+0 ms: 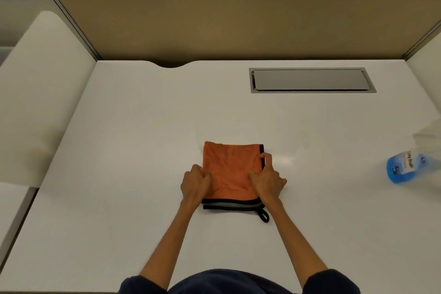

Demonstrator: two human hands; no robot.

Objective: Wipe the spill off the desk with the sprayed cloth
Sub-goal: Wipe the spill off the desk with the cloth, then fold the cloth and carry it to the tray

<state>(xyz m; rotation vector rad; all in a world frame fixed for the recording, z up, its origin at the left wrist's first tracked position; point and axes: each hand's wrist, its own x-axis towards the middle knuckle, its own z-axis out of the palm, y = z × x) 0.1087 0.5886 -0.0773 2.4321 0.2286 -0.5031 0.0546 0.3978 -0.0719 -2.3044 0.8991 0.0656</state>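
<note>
Fingers (pixel 262 157) of both hands pinching folded cloth (pixel 229 169) edges.

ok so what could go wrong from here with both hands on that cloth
1. The spray bottle sits close to the desk's right edge; a wide sweep to the right might knock it off.
2. The orange cloth is folded, with its black hanging loop trailing loose; it may bunch or unfold under the left hand and right hand.
3. No spill is plainly visible on the pale surface, so patches could be missed.
</note>
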